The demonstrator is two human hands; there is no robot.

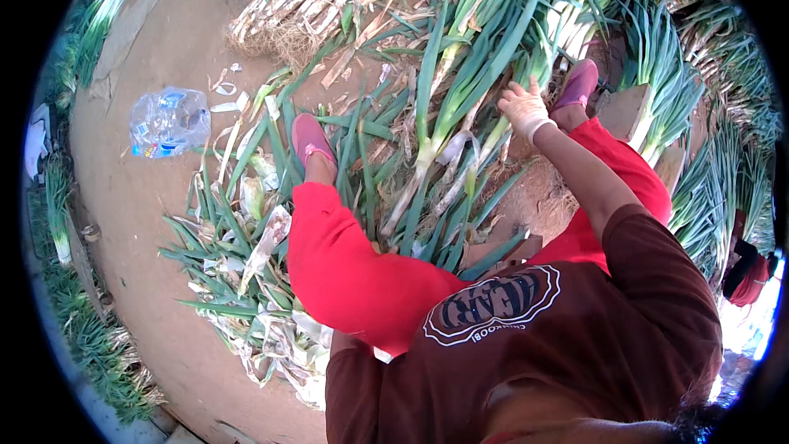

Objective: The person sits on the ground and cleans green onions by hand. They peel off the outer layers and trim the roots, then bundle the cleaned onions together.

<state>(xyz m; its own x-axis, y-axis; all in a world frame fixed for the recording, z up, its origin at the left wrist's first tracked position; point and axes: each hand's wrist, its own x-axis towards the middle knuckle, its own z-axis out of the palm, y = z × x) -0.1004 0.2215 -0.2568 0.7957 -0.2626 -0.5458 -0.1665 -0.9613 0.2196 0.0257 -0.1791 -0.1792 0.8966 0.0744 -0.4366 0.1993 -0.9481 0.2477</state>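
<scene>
My right hand [527, 108], in what looks like a thin pale glove, reaches forward beside my right shoe, its fingers spread against the green leaves of spring onions [533, 71]. Just left of it, a large spring onion stalk [424, 157] lies slanting between my feet, leaves towards the top. Under the hand another pale stalk [493, 142] runs down among the loose leaves; whether the fingers grip anything is not plain. My left hand is out of view, its forearm passing behind my left thigh. A pile of spring onions with dry roots [290, 24] lies ahead.
Peeled skins and cut leaves [265, 296] are heaped beside my left leg. A crumpled clear plastic bag [171, 122] lies on the dirt floor [105, 209]. Wooden blocks [625, 112] and more spring onion bundles [662, 68] stand at the right. Further bundles [98, 24] line the far left.
</scene>
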